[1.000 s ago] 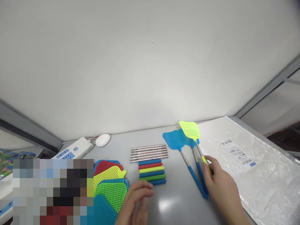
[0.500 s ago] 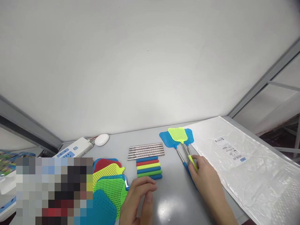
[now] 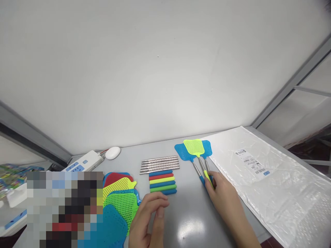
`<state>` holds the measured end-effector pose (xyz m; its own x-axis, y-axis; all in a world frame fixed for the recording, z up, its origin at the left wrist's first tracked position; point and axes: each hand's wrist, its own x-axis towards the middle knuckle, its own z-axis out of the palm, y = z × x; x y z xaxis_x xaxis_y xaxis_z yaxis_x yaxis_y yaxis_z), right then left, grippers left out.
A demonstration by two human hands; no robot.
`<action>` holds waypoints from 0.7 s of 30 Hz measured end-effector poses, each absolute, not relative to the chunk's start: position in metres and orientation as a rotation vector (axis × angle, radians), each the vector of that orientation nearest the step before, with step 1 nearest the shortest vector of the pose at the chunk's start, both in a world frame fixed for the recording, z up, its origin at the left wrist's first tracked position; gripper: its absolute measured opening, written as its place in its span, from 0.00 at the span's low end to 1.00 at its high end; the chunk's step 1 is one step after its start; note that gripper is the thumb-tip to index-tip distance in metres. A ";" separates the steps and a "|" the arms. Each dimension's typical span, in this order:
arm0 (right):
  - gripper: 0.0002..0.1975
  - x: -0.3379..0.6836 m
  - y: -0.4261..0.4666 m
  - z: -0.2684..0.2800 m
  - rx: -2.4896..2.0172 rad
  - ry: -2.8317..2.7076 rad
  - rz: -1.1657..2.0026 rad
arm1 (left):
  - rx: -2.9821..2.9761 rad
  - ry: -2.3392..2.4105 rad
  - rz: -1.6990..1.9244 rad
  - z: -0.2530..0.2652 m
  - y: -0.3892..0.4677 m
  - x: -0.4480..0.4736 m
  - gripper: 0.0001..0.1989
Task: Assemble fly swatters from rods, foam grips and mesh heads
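Observation:
My right hand (image 3: 219, 188) is closed around the yellow-green handle of a yellow fly swatter (image 3: 193, 147), whose mesh head lies over two blue fly swatters. One blue swatter (image 3: 183, 152) shows to its left, the other (image 3: 207, 148) to its right; all three have metal shafts. My left hand (image 3: 150, 217) hovers with curled fingers, thumb apart, nothing visible in it. Just beyond it lies a row of coloured handle grips (image 3: 162, 182), with several metal rods (image 3: 159, 164) behind them. Loose swatter heads, including a green one (image 3: 121, 204) and a blue one (image 3: 113, 225), overlap left of that hand.
On the right a white plastic mailing bag (image 3: 258, 179) with a label covers the table. At the back left are a power strip (image 3: 86, 161) and a white oval object (image 3: 112, 153). A white wall (image 3: 160, 86) rises behind the table. A blurred patch hides the lower left.
My right hand has shifted slightly left, and the yellow handle has swung a little left with it. My left hand keeps its curled pose. The whole view has shifted a little.

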<state>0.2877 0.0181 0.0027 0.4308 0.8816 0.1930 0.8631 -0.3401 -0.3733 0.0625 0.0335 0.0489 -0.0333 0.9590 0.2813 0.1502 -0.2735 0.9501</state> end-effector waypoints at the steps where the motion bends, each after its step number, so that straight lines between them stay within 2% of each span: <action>1: 0.15 0.289 0.017 0.002 -2.252 -1.482 0.053 | 1.516 1.200 1.377 0.048 0.033 0.062 0.08; 10: 0.13 0.272 0.003 0.005 -1.934 -1.613 -0.088 | 1.953 0.931 1.307 0.030 0.038 0.040 0.08; 15: 0.10 0.233 0.014 0.013 -1.656 -1.976 -0.048 | 2.249 1.047 1.229 0.022 0.024 -0.004 0.10; 21: 0.08 0.202 0.030 0.011 -1.622 -2.294 -0.017 | 2.424 1.297 1.116 0.007 -0.021 -0.062 0.10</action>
